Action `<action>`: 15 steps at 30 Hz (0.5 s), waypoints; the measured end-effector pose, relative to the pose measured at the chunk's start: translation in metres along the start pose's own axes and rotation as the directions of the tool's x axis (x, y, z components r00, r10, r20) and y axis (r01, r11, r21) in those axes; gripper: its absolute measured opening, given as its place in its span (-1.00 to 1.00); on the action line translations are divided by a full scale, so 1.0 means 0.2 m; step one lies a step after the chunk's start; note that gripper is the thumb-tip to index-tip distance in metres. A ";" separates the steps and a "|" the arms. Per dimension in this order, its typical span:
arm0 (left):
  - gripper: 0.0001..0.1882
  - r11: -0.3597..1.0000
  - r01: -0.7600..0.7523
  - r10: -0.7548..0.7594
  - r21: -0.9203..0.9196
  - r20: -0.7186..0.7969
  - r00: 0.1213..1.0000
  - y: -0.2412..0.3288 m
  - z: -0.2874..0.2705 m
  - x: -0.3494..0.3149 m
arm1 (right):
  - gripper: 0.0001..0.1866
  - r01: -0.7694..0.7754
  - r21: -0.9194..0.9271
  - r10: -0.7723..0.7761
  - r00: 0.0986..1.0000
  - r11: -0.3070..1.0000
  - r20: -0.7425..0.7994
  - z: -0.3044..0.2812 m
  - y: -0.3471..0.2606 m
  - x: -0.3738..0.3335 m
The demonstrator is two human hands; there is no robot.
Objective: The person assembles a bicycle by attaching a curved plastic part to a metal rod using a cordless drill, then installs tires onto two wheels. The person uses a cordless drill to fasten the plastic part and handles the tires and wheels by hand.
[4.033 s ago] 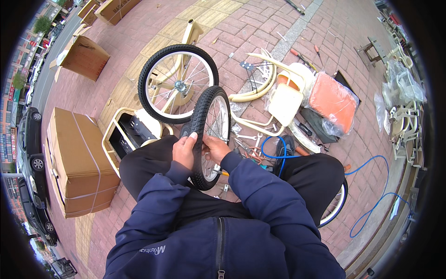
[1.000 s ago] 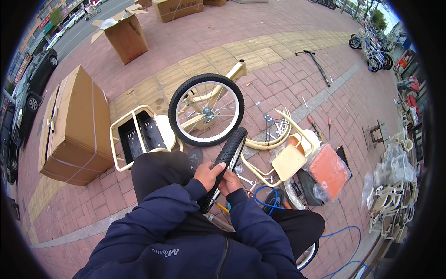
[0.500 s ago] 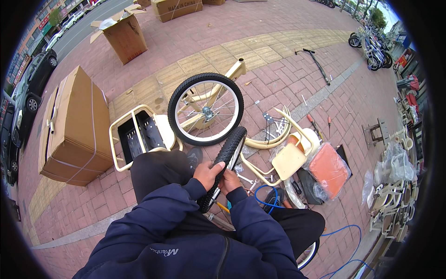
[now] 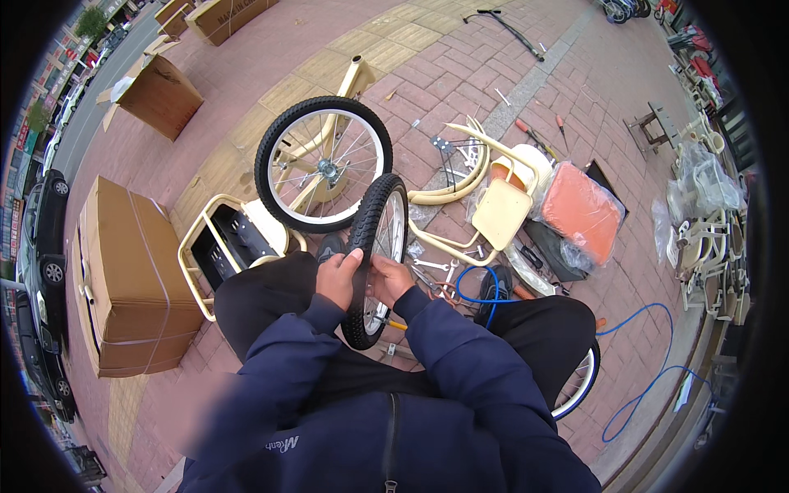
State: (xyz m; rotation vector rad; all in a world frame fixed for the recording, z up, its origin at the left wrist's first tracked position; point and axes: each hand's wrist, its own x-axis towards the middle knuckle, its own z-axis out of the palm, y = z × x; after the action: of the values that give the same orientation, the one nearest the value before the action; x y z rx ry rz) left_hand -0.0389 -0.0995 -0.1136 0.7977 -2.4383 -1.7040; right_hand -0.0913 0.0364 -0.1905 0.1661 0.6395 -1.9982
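A bicycle wheel (image 4: 377, 215) with a knobby black tyre and pale rim stands upright between my knees, its spokes partly facing right. My left hand (image 4: 335, 279) is closed on the left side of its tyre, thumb along the tread. On the other side, my right hand (image 4: 391, 278) grips the tyre and rim with bent fingers; some fingertips are hidden behind the wheel. Just beyond it is another bicycle wheel (image 4: 328, 171), lying against a cream bicycle frame (image 4: 355, 80). A yellow-handled tool (image 4: 397, 325) shows below my right hand.
Cream mudguards (image 4: 450, 195), wrenches (image 4: 431, 264) and an orange plastic-wrapped pad (image 4: 582, 209) lie to the right. A blue hose (image 4: 637, 316) trails along the paving. At left are a cream rack (image 4: 196, 261) and a large cardboard box (image 4: 136, 287). A pump (image 4: 516, 34) lies farther off.
The wheel in my hands has turned, so more of its spoked right side shows. Both hands remain on it. The whole view has shifted, with the surroundings moving in the picture.
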 end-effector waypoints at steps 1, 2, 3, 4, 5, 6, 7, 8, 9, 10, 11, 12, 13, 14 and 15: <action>-0.58 0.996 -0.015 0.017 -0.088 0.023 1.000 -0.02 0.00 0.01 | -0.67 -0.013 -0.027 0.013 0.999 1.000 -0.031 0.00 0.00 0.01; -0.58 0.999 0.008 -0.008 -0.041 0.014 1.000 -0.04 0.00 0.02 | -0.69 0.000 -0.051 -0.002 1.000 0.999 -0.024 0.00 0.01 0.01; -0.59 0.994 -0.028 0.032 -0.110 0.034 0.999 -0.05 0.00 0.02 | -0.68 0.013 -0.052 -0.012 1.000 0.999 0.012 0.01 0.01 0.02; -0.59 0.993 -0.038 0.043 -0.113 0.040 0.998 -0.06 -0.01 0.02 | -0.66 0.012 -0.081 -0.011 1.000 0.997 0.005 0.01 0.01 0.02; -0.59 0.998 -0.035 0.037 -0.051 0.022 0.999 -0.06 0.00 0.02 | -0.64 0.010 -0.112 -0.010 1.000 0.994 0.000 0.00 0.01 0.03; -0.57 0.991 -0.028 0.032 -0.132 0.029 0.999 -0.06 0.00 0.02 | -0.61 -0.005 -0.147 0.000 0.999 0.989 -0.034 0.00 0.01 0.04; -0.56 0.989 -0.008 0.010 -0.148 0.014 1.000 -0.06 0.00 0.02 | -0.57 0.007 -0.140 -0.009 1.000 0.990 -0.012 0.00 0.01 0.04; -0.54 0.992 0.011 -0.013 -0.124 -0.014 1.000 -0.05 0.01 0.01 | -0.57 0.000 -0.111 -0.005 0.999 0.994 -0.037 0.00 0.01 0.04; -0.54 0.979 0.036 -0.035 -0.200 0.009 0.999 -0.04 0.00 0.01 | -0.57 -0.006 -0.080 0.001 0.998 0.997 -0.063 0.00 0.02 0.04; -0.55 0.970 0.060 -0.058 -0.237 0.018 0.998 -0.03 0.00 0.00 | -0.58 -0.002 -0.032 0.000 0.998 0.999 -0.063 0.00 0.03 0.04; -0.56 0.958 0.086 -0.081 -0.274 0.028 0.996 -0.02 0.00 0.00 | -0.58 -0.009 -0.021 0.008 0.997 1.000 -0.074 -0.01 0.03 0.04; -0.57 0.962 0.088 -0.082 -0.260 0.033 0.996 -0.01 0.00 0.00 | -0.58 -0.006 0.008 0.007 0.998 1.000 -0.059 -0.01 0.04 0.04; -0.57 0.965 0.089 -0.082 -0.245 0.038 0.996 0.00 -0.01 0.00 | -0.57 0.021 0.034 -0.022 1.000 0.999 0.018 -0.01 0.04 0.04; -0.57 0.969 0.089 -0.082 -0.232 0.042 0.996 0.00 -0.01 0.00 | -0.59 0.006 0.015 -0.006 1.000 1.000 -0.007 -0.02 0.04 0.05; -0.60 0.960 0.114 -0.101 -0.257 0.066 0.993 0.01 -0.01 -0.01 | -0.60 0.016 -0.007 -0.015 0.999 1.000 0.030 -0.03 0.04 0.05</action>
State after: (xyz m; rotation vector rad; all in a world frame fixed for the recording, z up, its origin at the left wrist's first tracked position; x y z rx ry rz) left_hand -0.0373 -0.1004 -0.1111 0.8739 -2.1707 -2.0540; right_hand -0.0903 0.0275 -0.2021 0.1271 0.6301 -2.0095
